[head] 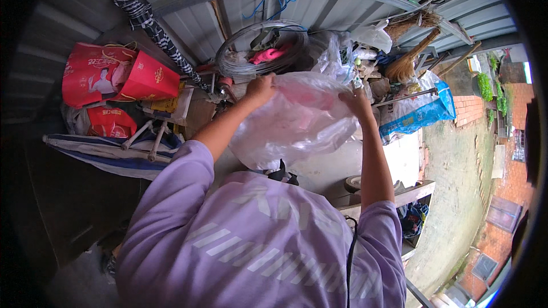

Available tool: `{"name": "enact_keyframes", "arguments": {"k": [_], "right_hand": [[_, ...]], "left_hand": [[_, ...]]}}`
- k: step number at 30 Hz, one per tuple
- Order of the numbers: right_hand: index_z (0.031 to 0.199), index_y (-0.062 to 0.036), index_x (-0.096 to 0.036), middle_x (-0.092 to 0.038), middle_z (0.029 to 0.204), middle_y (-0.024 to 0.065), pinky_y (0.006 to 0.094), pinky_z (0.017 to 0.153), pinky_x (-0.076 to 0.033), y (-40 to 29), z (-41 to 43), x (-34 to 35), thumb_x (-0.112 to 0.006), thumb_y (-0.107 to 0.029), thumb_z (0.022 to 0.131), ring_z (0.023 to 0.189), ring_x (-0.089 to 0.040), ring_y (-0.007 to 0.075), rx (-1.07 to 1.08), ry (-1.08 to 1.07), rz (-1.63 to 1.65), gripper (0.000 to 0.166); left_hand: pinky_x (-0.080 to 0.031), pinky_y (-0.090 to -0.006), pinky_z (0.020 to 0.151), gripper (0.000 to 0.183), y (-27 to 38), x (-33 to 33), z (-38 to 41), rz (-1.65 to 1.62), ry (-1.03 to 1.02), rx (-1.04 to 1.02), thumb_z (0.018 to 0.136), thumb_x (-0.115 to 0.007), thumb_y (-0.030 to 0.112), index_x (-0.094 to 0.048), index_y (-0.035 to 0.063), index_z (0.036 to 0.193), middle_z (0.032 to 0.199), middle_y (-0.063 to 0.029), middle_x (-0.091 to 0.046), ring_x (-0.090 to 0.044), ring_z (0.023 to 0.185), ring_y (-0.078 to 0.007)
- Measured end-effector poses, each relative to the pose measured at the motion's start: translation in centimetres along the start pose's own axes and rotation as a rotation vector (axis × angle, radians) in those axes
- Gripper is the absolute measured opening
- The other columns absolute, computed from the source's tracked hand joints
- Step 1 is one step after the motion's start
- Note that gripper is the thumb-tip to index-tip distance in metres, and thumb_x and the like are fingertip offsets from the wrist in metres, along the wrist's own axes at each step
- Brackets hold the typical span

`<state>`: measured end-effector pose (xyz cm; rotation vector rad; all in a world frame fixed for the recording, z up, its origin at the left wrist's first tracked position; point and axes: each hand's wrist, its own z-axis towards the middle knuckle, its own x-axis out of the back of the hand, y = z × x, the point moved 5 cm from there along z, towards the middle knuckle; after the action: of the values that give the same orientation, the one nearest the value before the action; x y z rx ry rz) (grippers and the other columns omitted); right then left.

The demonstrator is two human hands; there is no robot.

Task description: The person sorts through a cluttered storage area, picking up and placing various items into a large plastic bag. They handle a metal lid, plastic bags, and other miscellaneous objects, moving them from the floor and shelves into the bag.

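Observation:
Between my two hands a large translucent plastic bag (pixel 295 124) hangs spread out, with something pinkish showing through it. My left hand (pixel 262 89) grips the bag's upper left edge. At the upper right edge, my right hand (pixel 357 102) holds the same bag. Just beyond the bag lies a coil of metal wire (pixel 222 57), with a bright pink cloth (pixel 272 54) inside the ring. Crumpled clear plastic (pixel 336 62) sits behind my right hand. The bag's lower end reaches close to my shirt front.
Red paper bags (pixel 158 79) and a folded checkered umbrella (pixel 147 21) are on the left. A straw broom (pixel 411 62) and a blue-and-white sack (pixel 417 115) stand on the right. Below them is a wooden box (pixel 415 194) beside a wheel (pixel 353 183). Corrugated metal wall (pixel 295 2) rises behind.

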<state>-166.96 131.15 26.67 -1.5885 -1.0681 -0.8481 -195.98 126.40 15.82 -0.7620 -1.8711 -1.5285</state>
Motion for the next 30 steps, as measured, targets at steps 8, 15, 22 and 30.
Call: {"name": "enact_keyframes", "arguments": {"k": [8, 15, 22, 30], "right_hand": [[0.090, -0.0059, -0.054, -0.058, 0.084, 0.0149, 0.0425, 0.081, -0.042, -9.3, -8.6, -11.3, -0.057, -0.016, 0.073, 0.087, -0.055, 0.0326, 0.671, -0.100, 0.004, 0.020], [0.106, -0.0123, -0.059, -0.058, 0.111, 0.0105, 0.0479, 0.083, -0.045, 9.1, -8.0, -21.7, -0.045, -0.033, 0.083, 0.106, -0.054, 0.0271, 0.529, -0.774, -0.862, 0.034], [0.107, -0.0107, -0.057, -0.065, 0.093, 0.0123, 0.0432, 0.082, -0.045, 4.2, -6.4, -19.8, -0.051, -0.035, 0.083, 0.091, -0.060, 0.0315, 0.546, -0.603, -0.402, 0.034], [0.128, -0.0083, -0.042, -0.040, 0.132, 0.0170, 0.0456, 0.102, -0.027, 1.8, 0.1, -18.2, -0.045, -0.035, 0.084, 0.124, -0.034, 0.0337, 0.626, -0.486, -0.679, 0.051]], "left_hand": [[-0.046, -0.0455, 0.076, 0.049, 2.8, -2.5, 1.0, -0.156, 0.005, -0.051, 0.076, -0.058, 0.026, -0.048, 0.0018, 0.117, 0.097, -0.0235, -0.060, -0.058, 0.088, -0.0399], [-0.046, -0.0483, 0.071, 0.023, -5.2, 3.9, 0.6, -0.049, 0.087, 0.135, 0.074, -0.051, 0.016, -0.056, 0.0089, 0.096, 0.088, -0.0205, -0.061, -0.060, 0.084, -0.0377], [-0.048, -0.0450, 0.071, 0.037, -5.5, 4.4, -3.4, 0.022, -0.050, 0.074, 0.066, -0.065, 0.030, -0.061, 0.0067, 0.094, 0.092, -0.0175, -0.062, -0.061, 0.085, -0.0339], [-0.048, -0.0393, 0.070, 0.077, -0.3, -6.7, -5.3, -0.336, -0.312, -0.059, 0.075, -0.049, 0.066, -0.060, -0.0092, 0.091, 0.084, -0.0234, -0.062, -0.060, 0.076, -0.0325]]}}
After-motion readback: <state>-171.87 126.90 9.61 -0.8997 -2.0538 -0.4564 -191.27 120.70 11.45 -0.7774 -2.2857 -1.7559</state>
